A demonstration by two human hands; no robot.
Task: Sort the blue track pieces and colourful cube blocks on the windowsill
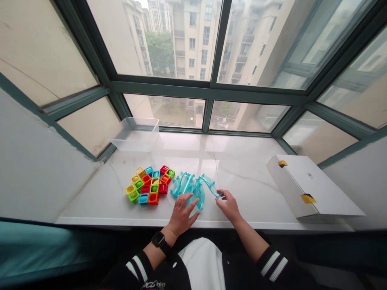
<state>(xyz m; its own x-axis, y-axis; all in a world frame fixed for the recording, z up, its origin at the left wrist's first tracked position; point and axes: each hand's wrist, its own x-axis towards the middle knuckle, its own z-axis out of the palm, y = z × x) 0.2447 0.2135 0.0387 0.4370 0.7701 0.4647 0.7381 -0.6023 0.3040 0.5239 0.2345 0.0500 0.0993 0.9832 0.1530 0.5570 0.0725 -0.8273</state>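
A loose heap of clear blue curved track pieces [193,186] lies on the white marble sill [242,177]. My left hand [182,213] rests flat at the heap's near edge, fingers spread over a curved piece. My right hand [229,205] is at the heap's right end, fingers pinched on the tip of one blue track piece [211,186]. Left of the heap sits a cluster of several small square blocks [149,184] in red, orange, yellow, green and blue, touched by neither hand.
An empty clear plastic tub [136,135] stands at the back left by the window. A white cardboard box [311,186] with yellow tape lies at the right. Window frames ring the sill. A black watch is on my left wrist.
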